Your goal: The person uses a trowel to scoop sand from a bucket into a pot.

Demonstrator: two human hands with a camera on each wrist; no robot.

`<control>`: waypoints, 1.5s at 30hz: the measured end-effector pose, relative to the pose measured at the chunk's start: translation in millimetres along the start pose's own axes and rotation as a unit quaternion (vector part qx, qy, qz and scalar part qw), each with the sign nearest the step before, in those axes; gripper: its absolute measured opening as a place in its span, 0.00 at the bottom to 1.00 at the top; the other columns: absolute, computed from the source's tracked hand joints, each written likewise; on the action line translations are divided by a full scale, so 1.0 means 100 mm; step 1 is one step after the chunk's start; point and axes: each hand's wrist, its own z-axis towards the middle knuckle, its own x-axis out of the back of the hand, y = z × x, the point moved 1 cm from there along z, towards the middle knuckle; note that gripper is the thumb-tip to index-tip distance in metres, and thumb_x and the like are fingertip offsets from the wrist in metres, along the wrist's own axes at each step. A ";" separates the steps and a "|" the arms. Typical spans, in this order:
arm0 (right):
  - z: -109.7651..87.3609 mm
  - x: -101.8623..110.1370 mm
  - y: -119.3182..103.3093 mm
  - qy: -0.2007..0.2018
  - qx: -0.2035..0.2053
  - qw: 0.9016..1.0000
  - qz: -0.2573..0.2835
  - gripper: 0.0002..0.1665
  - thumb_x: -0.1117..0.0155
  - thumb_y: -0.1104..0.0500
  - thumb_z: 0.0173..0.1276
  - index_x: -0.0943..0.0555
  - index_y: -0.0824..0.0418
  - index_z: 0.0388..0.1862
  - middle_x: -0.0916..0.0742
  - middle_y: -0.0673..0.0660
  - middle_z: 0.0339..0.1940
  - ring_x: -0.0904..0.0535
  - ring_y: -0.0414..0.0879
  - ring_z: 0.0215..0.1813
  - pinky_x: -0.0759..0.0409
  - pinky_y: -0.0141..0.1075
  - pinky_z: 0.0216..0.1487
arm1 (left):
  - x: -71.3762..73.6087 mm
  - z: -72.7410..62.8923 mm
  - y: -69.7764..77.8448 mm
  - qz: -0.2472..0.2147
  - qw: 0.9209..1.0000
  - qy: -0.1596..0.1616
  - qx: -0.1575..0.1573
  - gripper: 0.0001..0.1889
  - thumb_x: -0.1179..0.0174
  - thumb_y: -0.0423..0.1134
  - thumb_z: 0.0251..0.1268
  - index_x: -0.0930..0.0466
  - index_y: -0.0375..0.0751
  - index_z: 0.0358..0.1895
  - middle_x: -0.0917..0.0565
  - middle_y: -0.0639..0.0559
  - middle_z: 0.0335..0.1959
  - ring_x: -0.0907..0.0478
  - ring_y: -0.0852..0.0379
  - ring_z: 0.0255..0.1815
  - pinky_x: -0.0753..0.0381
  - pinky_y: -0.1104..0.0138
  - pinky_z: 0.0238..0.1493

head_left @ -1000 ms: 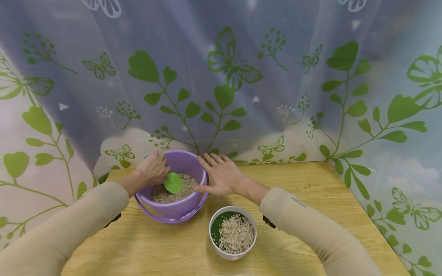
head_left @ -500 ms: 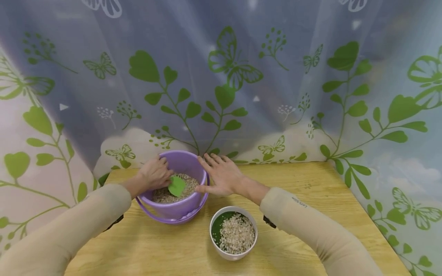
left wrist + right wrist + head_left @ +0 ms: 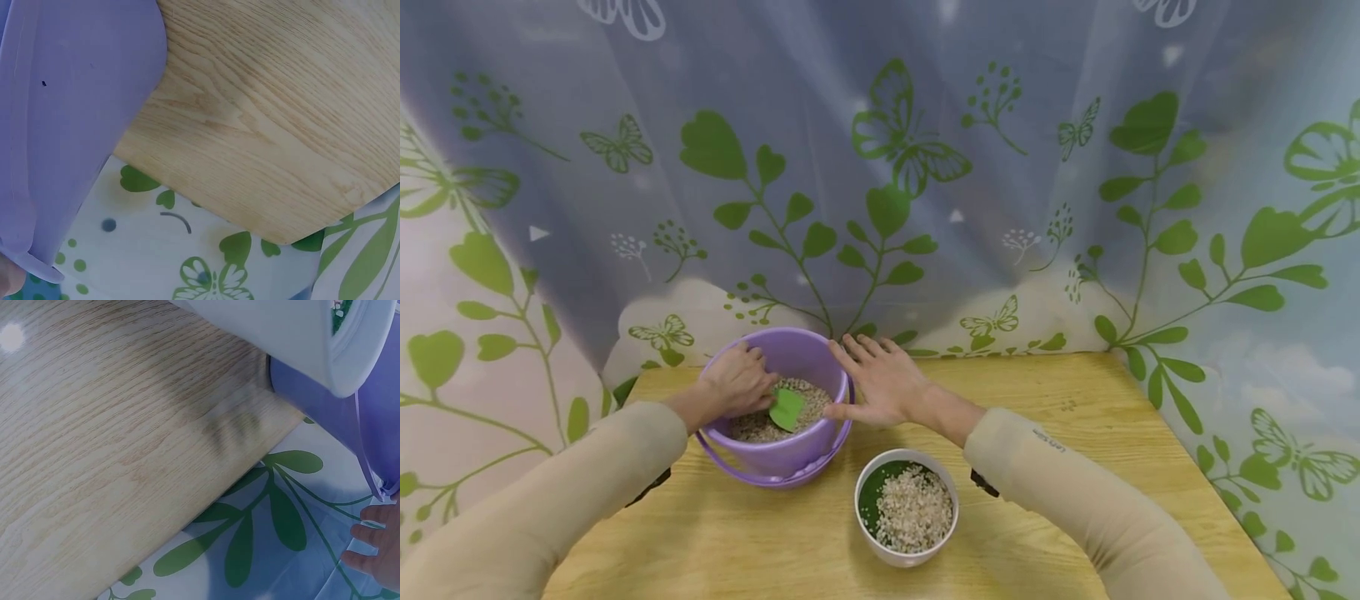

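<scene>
A purple bucket (image 3: 790, 340) with small beige grains (image 3: 756, 429) inside stands at the table's back left; its handle hangs down at the front. My left hand (image 3: 739, 382) reaches over the left rim and grips a small green scoop (image 3: 787, 409), whose blade sits in the grains. The scoop's grip is hidden under the fingers. My right hand (image 3: 883, 383) has its fingers spread, thumb and forefinger at the bucket's right rim. In the left wrist view the bucket's side (image 3: 87, 94) fills the left edge. Fingers (image 3: 369, 536) of the right hand show beside the bucket in the right wrist view.
In front of the right hand stands a white bowl (image 3: 907, 556), green inside, with pale grains (image 3: 913, 508) in it. Both containers rest on the wooden table (image 3: 1045, 467). A curtain with leaf and butterfly prints (image 3: 1000, 208) hangs right behind the table's back edge.
My left hand has moved slightly right and down into the bucket, and the green scoop's blade has shifted right and lower into the grains. The right hand has stayed at the rim.
</scene>
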 end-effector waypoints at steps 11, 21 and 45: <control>0.00 0.00 -0.02 -0.005 -0.003 1.000 -0.003 0.66 0.65 0.12 0.68 0.58 0.52 0.90 0.39 0.62 0.88 0.41 0.59 0.87 0.44 0.59 0.86 | -0.06 0.01 0.07 -0.048 0.999 0.008 -0.003 0.21 0.40 0.62 0.72 0.14 0.49 0.46 0.17 0.48 0.29 0.22 0.50 0.35 0.23 0.57 0.42; -0.03 -0.01 -0.03 -0.003 -0.005 1.000 0.022 0.79 0.99 0.06 0.49 0.59 0.53 0.90 0.40 0.63 0.88 0.40 0.62 0.87 0.39 0.59 0.84 | -0.04 0.00 0.04 -0.065 0.998 0.008 -0.019 0.21 0.42 0.62 0.74 0.14 0.49 0.46 0.16 0.47 0.30 0.21 0.49 0.36 0.23 0.57 0.41; -0.01 0.02 0.00 -0.009 -0.009 1.000 0.024 0.81 1.03 0.06 0.45 0.62 0.52 0.90 0.42 0.63 0.89 0.41 0.62 0.87 0.40 0.59 0.84 | 0.11 -0.08 -0.13 -0.058 0.998 0.021 -0.014 0.21 0.48 0.62 0.78 0.16 0.52 0.54 0.11 0.45 0.42 0.16 0.45 0.49 0.17 0.48 0.58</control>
